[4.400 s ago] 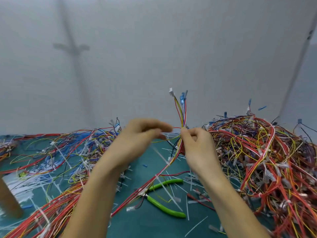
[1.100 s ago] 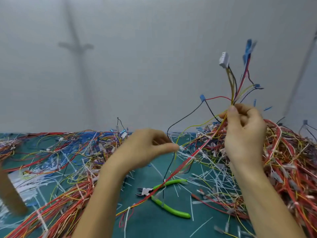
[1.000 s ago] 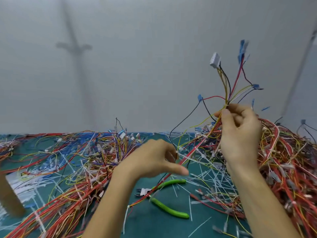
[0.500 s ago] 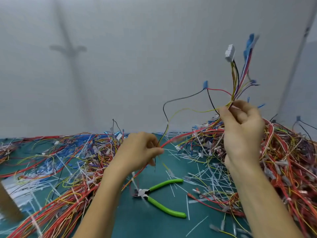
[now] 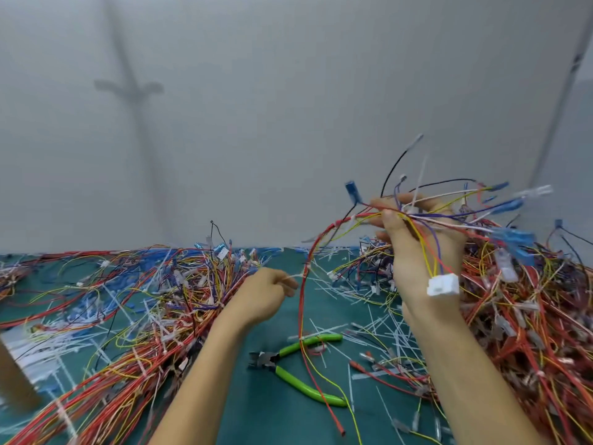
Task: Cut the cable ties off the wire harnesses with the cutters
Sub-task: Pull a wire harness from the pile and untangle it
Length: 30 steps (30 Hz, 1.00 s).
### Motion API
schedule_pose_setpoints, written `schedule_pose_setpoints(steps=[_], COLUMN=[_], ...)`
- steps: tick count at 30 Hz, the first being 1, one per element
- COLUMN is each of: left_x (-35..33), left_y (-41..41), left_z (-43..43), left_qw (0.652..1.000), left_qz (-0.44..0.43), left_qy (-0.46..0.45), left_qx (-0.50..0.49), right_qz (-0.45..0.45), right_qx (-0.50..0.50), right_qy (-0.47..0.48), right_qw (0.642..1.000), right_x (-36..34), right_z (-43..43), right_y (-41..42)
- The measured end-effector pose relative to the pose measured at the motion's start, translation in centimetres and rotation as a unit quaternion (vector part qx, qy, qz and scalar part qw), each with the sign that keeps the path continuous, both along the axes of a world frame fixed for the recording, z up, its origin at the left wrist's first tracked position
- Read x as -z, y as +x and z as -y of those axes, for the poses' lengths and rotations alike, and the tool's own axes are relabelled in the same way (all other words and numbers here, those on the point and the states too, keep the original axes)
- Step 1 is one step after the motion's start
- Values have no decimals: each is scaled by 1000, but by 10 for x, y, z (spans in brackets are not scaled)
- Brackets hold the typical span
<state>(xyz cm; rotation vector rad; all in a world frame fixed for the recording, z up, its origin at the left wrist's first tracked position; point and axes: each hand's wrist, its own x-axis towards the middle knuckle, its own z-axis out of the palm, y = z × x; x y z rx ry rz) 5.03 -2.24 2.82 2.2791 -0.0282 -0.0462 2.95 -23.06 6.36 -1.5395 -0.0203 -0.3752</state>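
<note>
Our right hand [image 5: 420,248] has its fingers [image 5: 390,220] curled round the top of 1 wire harness [image 5: 407,216], held up over the desk [image 5: 253,412]. Blue terminals fan out past the knuckles and a white connector [image 5: 442,285] dangles against the wrist. Lower down, our left hand [image 5: 261,297] looks to be pinching the tail of a white cable tie [image 5: 300,276] wrapped on the harness's red and yellow wires, which hang from there and trail onto the desk.

So we reckon we're at the find-the-tie step, with nothing getting snipped yet. The cutters [image 5: 298,369], green handles, lie flat on the desk right under the hanging wires, nose pointing left, and no hand is on them. Next move as we see it: 1 hand has to let go and grab them while the other holds the tie in reach.

Room-wise, there's a strip of bare desk between the 2 heaps, left pile [image 5: 134,303] and right pile [image 5: 529,326], littered with cut tie scraps [image 5: 369,316]. The trailing wires cross a cutter handle, so picking the cutters up could snag.
</note>
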Motion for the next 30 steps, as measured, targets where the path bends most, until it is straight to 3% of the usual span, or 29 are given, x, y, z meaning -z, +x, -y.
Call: schedule_pose_setpoints(steps=[1,2,4,6,11,13,17,24,27,30], left_x=[7,12,17,16,11,11,8,-6,-24,-44], left_y=[4,7,11,13,9,6,1,-4,-11,-27], left_z=[-5,-11,-27,-45,-97,-105,-100,-58,-32,-3], left_qw=[999,997,993,990,955,950,953,976,980,976], left_qz=[-14,-24,-35,-25,41,58,73,49,91,168], left_qy=[35,66,102,91,84,50,-54,-4,-25,-43], left_qx=[-9,-17,-47,-103,-281,-304,-288,-212,-173,-134], right_qz=[-49,-44,84,154,142,148,155,111,103,98], right_qx=[-16,-12,29,38,14,13,5,25,31,19], right_qy=[-1,-5,-25,-42,-76,-76,-86,-71,-135,-129], right_qw=[999,999,996,986,987,986,984,991,985,987], right_x=[6,8,1,-11,-8,-6,-3,-6,-7,-9], right_z=[-1,-4,-11,-17,-16,-16,-17,-22,-25,-26], right_y=[-1,-5,-12,-20,-16,-14,-13,-13,-12,-15])
